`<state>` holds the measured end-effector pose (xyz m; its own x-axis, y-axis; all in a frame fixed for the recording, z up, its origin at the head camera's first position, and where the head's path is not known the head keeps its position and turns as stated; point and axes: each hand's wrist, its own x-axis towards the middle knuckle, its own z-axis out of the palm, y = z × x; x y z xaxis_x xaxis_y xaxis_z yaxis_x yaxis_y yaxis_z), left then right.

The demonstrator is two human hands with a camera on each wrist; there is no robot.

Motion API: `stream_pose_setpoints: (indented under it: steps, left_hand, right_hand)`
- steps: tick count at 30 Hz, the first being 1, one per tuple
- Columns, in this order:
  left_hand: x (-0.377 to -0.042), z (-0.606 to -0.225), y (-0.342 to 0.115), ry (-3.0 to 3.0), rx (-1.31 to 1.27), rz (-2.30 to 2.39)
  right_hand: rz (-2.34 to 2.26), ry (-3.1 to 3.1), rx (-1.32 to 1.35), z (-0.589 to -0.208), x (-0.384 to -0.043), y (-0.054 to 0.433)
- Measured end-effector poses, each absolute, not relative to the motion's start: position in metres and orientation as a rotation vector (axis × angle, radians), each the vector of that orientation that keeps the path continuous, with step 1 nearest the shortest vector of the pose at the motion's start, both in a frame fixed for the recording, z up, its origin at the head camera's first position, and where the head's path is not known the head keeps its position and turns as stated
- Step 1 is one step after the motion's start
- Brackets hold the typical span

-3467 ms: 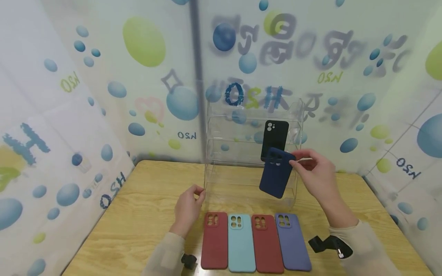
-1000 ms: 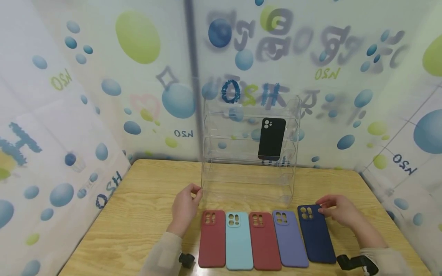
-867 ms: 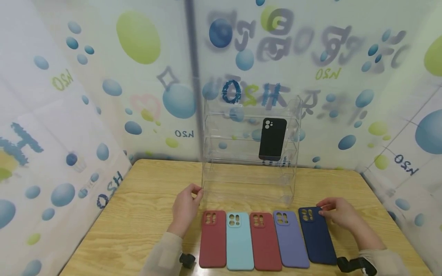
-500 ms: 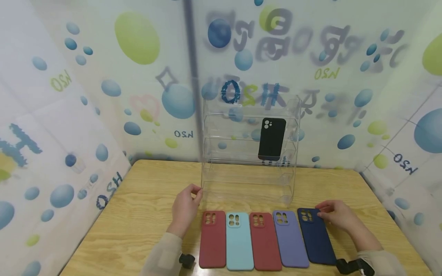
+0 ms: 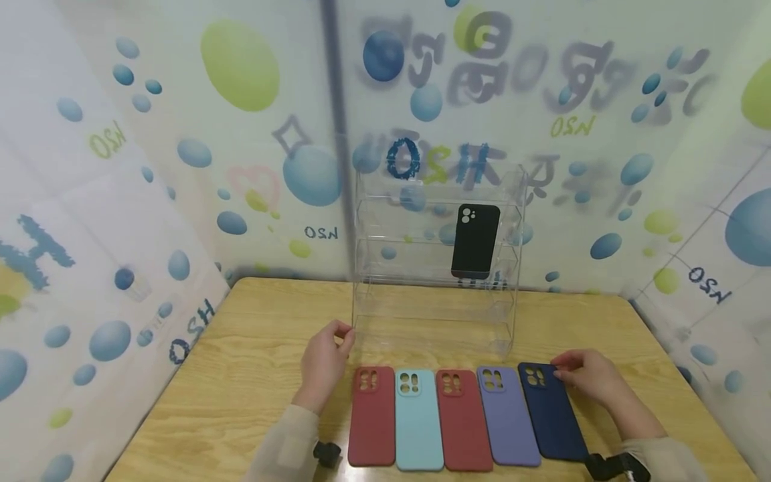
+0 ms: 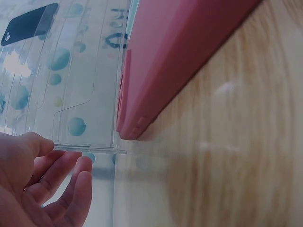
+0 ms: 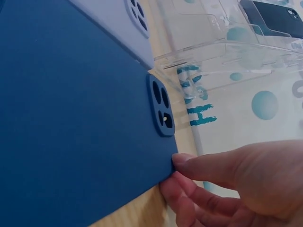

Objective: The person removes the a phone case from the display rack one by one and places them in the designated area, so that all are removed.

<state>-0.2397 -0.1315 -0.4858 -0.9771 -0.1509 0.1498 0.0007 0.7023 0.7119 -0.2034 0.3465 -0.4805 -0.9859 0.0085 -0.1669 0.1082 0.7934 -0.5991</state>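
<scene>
A clear acrylic display rack (image 5: 435,327) stands on the table. My left hand (image 5: 323,361) pinches its left side edge between thumb and fingers, as the left wrist view shows up close. At the right end of a row of phone cases lies a navy phone case (image 5: 553,415), camera cutouts toward the rack. My right hand (image 5: 593,378) pinches its upper right corner, the thumb (image 7: 187,163) on top and fingers below. Left of it lie a purple case (image 5: 510,422), a red case (image 5: 464,425), a light blue case (image 5: 419,425) and another red case (image 5: 371,422).
A black phone case (image 5: 475,242) stands in an upper tier of the rack, toward its right. Behind the wooden table (image 5: 241,375) hang white curtains (image 5: 289,80) printed with blue and green dots. A black wrist camera (image 5: 327,454) sits by the left sleeve.
My right hand has brought the navy case from in front of the rack down to the table, right of the purple case, then nudged it slightly left. My left hand has stayed on the rack's edge.
</scene>
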Motion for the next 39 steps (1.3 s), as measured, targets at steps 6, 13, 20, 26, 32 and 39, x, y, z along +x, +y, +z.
stream_pose_setpoints:
  steps: [6,13,20,26,32,39]
  left_hand:
    - [-0.240,-0.486,-0.132,-2.723,0.133,-1.141]
    - [-0.239,-0.488,-0.132,-2.730,0.144,-1.160]
    - [-0.239,-0.487,-0.133,-2.725,0.139,-1.151]
    - [-0.240,-0.485,-0.132,-2.718,0.132,-1.136]
    - [-0.240,-0.484,-0.132,-2.719,0.124,-1.129]
    - [-0.239,-0.485,-0.133,-2.718,0.116,-1.134]
  right_hand:
    - [-0.920,2.863,0.047,-0.476,-0.204,0.346]
    - [-0.892,3.027,0.030,-0.458,-0.205,0.333]
    - [-1.023,3.277,0.063,-0.431,-0.207,0.304]
    - [-1.161,3.473,0.001,-0.403,-0.218,0.282]
    - [-1.334,3.540,-0.093,-0.378,-0.237,0.260]
    - [-1.461,3.524,-0.135,-0.359,-0.257,0.233]
